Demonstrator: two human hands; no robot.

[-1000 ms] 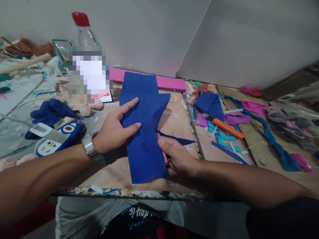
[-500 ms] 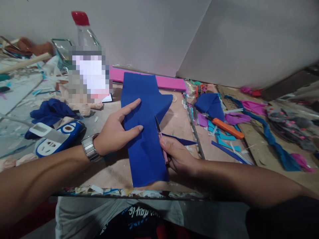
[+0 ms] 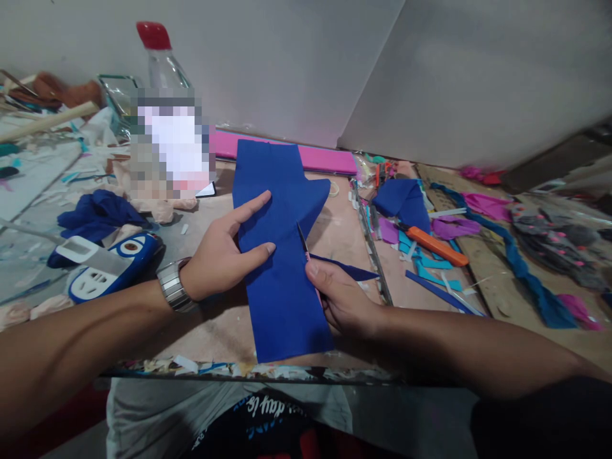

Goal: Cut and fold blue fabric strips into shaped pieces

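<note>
A long piece of blue fabric [image 3: 287, 306] lies on the pinkish work board, its upper right part folded out to a point. My left hand [image 3: 224, 248], with a metal watch on the wrist, rests on the left side of the fabric, thumb and index finger spread flat. The other fingers are hidden. My right hand [image 3: 342, 293] is closed around the handles of small pink scissors [image 3: 304, 241], whose blades lie at the fabric's right edge. A narrow blue strip [image 3: 351, 269] sticks out to the right above this hand.
Behind the fabric lies a pink folded strip [image 3: 335, 162]. A red-capped bottle [image 3: 153, 36] and a blurred bright screen stand at the back left. On the left is a blue and white device [image 3: 117, 264]; an orange cutter [image 3: 437, 247] lies among scraps on the right.
The lower end of the fabric has shifted slightly right and now covers more of the scissor handles. The scissor blades look closer together. My left hand has hardly moved.
</note>
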